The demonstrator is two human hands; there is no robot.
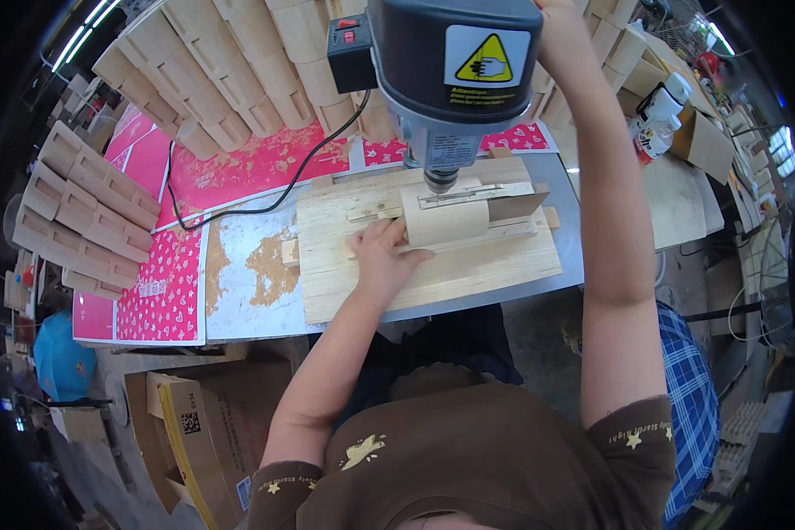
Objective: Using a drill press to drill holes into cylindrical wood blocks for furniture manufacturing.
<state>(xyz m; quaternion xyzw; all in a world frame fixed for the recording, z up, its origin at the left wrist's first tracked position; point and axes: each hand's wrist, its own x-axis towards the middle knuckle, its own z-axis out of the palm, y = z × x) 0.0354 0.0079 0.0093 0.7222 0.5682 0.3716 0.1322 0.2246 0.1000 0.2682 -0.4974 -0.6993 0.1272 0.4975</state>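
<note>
A pale, rounded wooden block [449, 221] lies on a wooden board jig [344, 291] under the drill press [455, 62]. My left hand [387, 256] grips the block's left end, fingers bent against it and thumb stretched along the near side. Just above the block's far edge is the drill chuck [440, 179]; whether the bit touches the wood I cannot tell. A light slotted strip [477, 195] lies across the block's top. My right arm reaches up, and my right hand [558, 16] is at the right side of the drill head, its fingers mostly hidden.
Stacked wooden blocks with cut recesses stand behind the drill [230, 71] and at the left [88, 212]. A black cable [274, 205] curves over the pink sheet [238, 172] and metal table. Sawdust [272, 269] lies left of the jig. A cardboard box [230, 433] sits below; bottles [658, 132] stand right.
</note>
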